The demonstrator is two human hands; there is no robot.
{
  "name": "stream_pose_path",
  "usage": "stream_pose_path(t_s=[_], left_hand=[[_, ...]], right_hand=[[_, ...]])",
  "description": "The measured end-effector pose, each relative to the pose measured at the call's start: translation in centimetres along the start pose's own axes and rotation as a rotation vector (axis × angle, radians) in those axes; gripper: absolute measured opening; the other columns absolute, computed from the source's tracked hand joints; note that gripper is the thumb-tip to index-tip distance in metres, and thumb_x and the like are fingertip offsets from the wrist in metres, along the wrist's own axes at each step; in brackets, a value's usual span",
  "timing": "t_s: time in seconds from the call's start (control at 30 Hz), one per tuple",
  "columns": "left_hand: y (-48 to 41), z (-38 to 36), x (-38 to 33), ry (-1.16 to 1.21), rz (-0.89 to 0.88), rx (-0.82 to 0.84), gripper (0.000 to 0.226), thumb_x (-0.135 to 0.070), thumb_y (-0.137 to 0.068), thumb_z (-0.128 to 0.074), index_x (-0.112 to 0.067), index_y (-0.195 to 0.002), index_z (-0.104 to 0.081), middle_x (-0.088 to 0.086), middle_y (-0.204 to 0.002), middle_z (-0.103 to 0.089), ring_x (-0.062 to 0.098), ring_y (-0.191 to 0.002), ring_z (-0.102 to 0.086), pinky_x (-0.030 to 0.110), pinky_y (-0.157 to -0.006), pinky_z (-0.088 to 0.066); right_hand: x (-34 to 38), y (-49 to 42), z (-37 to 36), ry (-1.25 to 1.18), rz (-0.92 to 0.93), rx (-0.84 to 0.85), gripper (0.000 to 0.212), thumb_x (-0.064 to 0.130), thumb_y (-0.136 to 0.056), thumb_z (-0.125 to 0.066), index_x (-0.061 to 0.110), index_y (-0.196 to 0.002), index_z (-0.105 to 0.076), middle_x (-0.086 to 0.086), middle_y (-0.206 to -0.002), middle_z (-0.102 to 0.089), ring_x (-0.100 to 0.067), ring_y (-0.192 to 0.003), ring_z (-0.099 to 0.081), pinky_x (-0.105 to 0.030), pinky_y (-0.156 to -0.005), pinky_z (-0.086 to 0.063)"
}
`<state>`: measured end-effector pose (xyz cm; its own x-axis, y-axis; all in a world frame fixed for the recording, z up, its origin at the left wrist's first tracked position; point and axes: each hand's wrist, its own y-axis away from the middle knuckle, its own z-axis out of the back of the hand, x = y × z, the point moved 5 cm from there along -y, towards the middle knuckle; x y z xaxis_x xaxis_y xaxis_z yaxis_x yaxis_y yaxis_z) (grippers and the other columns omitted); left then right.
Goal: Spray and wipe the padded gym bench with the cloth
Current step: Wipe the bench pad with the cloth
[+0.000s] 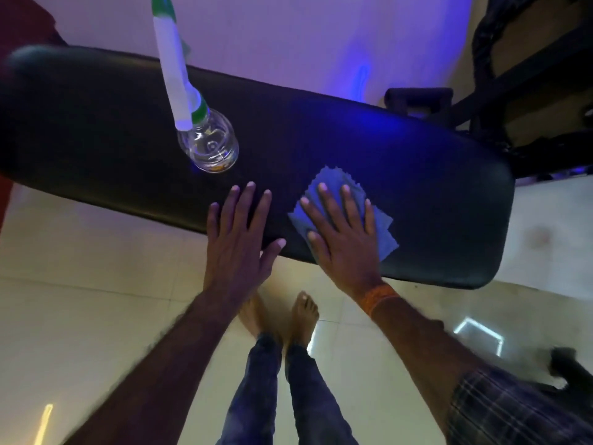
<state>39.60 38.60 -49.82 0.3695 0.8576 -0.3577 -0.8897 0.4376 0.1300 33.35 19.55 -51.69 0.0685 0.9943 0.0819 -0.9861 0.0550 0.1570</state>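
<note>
While the black padded bench spans the frame's middle, the flat-fingered right hand should press the blue cloth in overlapping strokes; the left hand rests open, steadying below the spray bottle.

Glossy cream floor tiles are spreading from seven o'clock round to three o'clock, thin grout lines crossing them; at four o'clock a bright square-edged reflection is shining on the tiles; at seven o'clock a yellow streak of light is glowing; toward twelve o'clock violet light is washing over a pale surface, with a stronger blue glow at one o'clock; a black metal frame is standing at two o'clock; a dark red shape is showing at ten o'clock.
</note>
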Motion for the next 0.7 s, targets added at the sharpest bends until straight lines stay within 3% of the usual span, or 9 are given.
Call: stream_pose_path(t_s=[0.1, 0.17, 0.27, 0.33, 0.47, 0.53, 0.7], left_hand=[[0.0, -0.4, -0.8, -0.019, -0.045, 0.000, 0.073, -0.054, -0.097, -0.049, -0.021, -0.160, -0.034, 0.011, -0.169, -0.026, 0.034, -0.157, -0.020, 0.060, -0.124, -0.018], [0.0, -1.1, -1.8, -0.026, -0.090, 0.002, 0.070, -0.052, -0.098, -0.049, -0.024, -0.160, -0.033, 0.011, -0.169, -0.025, 0.034, -0.157, -0.020, 0.061, -0.124, -0.018], [0.3, -1.6, -3.0, -0.012, -0.084, 0.000, 0.065, -0.048, -0.101, -0.050, -0.025, -0.159, -0.036, 0.013, -0.170, -0.023, 0.035, -0.157, -0.018, 0.062, -0.124, -0.016], [0.6, -1.7, -3.8, -0.021, -0.103, 0.007, 0.063, -0.046, -0.102, -0.052, -0.026, -0.160, -0.036, 0.013, -0.170, -0.021, 0.035, -0.158, -0.016, 0.063, -0.124, -0.015], [0.9, -1.5, -4.7, -0.027, -0.100, 0.042, 0.062, -0.044, -0.103, -0.051, -0.029, -0.161, -0.032, 0.010, -0.171, -0.019, 0.033, -0.159, -0.014, 0.060, -0.125, -0.014], [0.9, -1.2, -4.4, -0.018, -0.095, 0.050, 0.062, -0.044, -0.103, -0.052, -0.029, -0.160, -0.033, 0.009, -0.171, -0.021, 0.032, -0.158, -0.016, 0.058, -0.124, -0.016], [1.7, -0.1, -3.1, 0.003, -0.079, 0.048, 0.059, -0.042, -0.102, -0.049, -0.024, -0.158, -0.040, 0.011, -0.169, -0.026, 0.033, -0.156, -0.023, 0.058, -0.121, -0.024]], right_hand=[[-4.0, -0.7, 0.5, -0.040, -0.310, -0.074, 0.055, 0.047, -0.110, -0.025, 0.038, -0.164, -0.015, 0.004, -0.174, -0.011, -0.029, -0.161, -0.006, -0.061, -0.125, -0.014], [-2.4, -1.3, 0.3, -0.082, -0.461, -0.135, 0.056, 0.046, -0.109, -0.024, 0.036, -0.164, -0.014, 0.003, -0.174, -0.009, -0.030, -0.161, -0.005, -0.061, -0.126, -0.009], [2.1, 0.1, -0.9, -0.110, -0.229, -0.129, 0.056, 0.045, -0.111, -0.025, 0.034, -0.164, -0.014, 0.002, -0.174, -0.008, -0.028, -0.161, -0.001, -0.058, -0.128, -0.006], [0.9, 2.2, -1.3, -0.119, -0.125, -0.094, 0.055, 0.045, -0.111, -0.026, 0.035, -0.164, -0.016, 0.004, -0.174, -0.009, -0.025, -0.161, -0.001, -0.056, -0.128, -0.009], [-4.5, 4.9, -0.6, -0.073, -0.448, -0.109, 0.055, 0.046, -0.111, -0.019, 0.032, -0.165, -0.015, 0.000, -0.174, -0.009, -0.029, -0.161, -0.002, -0.059, -0.127, -0.010], [-3.7, 4.5, -0.2, -0.113, -0.561, -0.145, 0.056, 0.045, -0.111, -0.019, 0.031, -0.165, -0.016, -0.001, -0.174, -0.010, -0.031, -0.161, -0.003, -0.061, -0.126, -0.008], [4.2, 2.3, -0.7, -0.184, -0.266, -0.096, 0.056, 0.044, -0.111, -0.027, 0.033, -0.165, -0.015, 0.003, -0.174, -0.007, -0.029, -0.161, 0.000, -0.060, -0.127, -0.007]])
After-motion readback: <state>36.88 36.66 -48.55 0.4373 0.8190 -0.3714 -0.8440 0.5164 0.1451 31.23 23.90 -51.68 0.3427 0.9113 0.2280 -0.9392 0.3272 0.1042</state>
